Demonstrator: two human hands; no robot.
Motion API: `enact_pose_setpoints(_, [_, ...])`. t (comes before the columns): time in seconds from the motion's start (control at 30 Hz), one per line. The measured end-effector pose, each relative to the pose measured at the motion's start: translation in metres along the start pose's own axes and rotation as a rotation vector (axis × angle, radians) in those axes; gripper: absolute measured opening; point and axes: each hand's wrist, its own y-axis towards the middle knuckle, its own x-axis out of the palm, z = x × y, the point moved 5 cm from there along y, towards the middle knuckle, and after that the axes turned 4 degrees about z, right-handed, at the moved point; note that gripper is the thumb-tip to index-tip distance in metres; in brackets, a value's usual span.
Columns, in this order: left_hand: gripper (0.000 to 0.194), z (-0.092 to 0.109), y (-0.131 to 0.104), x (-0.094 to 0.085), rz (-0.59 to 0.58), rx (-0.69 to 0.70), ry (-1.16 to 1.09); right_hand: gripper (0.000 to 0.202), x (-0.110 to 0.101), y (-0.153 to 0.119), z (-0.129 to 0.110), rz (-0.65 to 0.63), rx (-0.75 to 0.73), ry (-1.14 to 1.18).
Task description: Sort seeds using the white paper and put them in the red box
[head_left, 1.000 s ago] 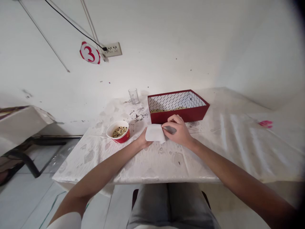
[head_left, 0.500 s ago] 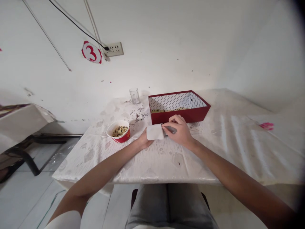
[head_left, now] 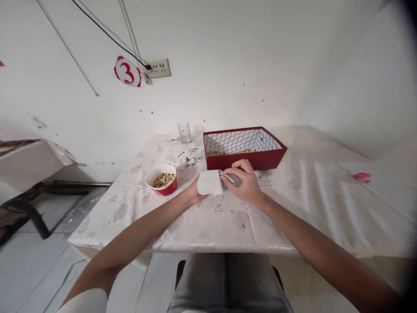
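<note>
A small white paper-like piece (head_left: 209, 182) is held over the table in front of the red box (head_left: 246, 161). My left hand (head_left: 195, 191) grips it from the left, with most of the fingers hidden behind it. At its right edge, my right hand (head_left: 245, 180) pinches with thumb and forefinger. Patterned lining and a layer of mixed grains show inside the box. To the left of my left hand stands a red and white paper bowl (head_left: 166, 188) with light and dark grains in it.
A clear glass (head_left: 184, 132) stands near the wall. Dark bits (head_left: 187, 160) lie scattered between glass and bowl. A patterned white cloth covers the table (head_left: 195, 234). Further right lies a pink spot (head_left: 362, 177). Another covered table (head_left: 29, 167) is at the left.
The view has shifted slightly. The white piece is tilted a little differently, and both hands keep nearly the same grip on it.
</note>
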Motion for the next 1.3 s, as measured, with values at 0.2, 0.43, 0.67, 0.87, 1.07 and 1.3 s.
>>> enact_pose_setpoints(0.2, [0.032, -0.002, -0.002, 0.009, -0.106, 0.057, 0.003, 0.008, 0.001, -0.001, 0.001, -0.008, -0.018, -0.03])
enact_pose_setpoints(0.43, [0.028, 0.003, -0.009, 0.016, -0.014, -0.043, -0.031, 0.01, 0.001, -0.001, 0.001, 0.021, 0.025, -0.003])
enact_pose_setpoints(0.67, [0.031, 0.005, -0.007, 0.016, 0.043, -0.067, -0.06, 0.009, 0.0, 0.0, 0.0, 0.034, 0.068, 0.006])
enact_pose_setpoints(0.87, [0.018, 0.005, -0.007, 0.009, 0.057, -0.053, -0.062, 0.008, -0.007, 0.003, 0.001, 0.098, 0.111, 0.037])
enact_pose_setpoints(1.07, [0.02, 0.001, -0.007, 0.006, 0.075, -0.082, 0.014, 0.009, -0.009, 0.003, -0.003, 0.094, 0.109, 0.075])
enact_pose_setpoints(1.3, [0.027, 0.005, -0.008, 0.021, -0.071, 0.072, 0.007, 0.009, -0.007, 0.002, -0.003, 0.074, 0.09, 0.063])
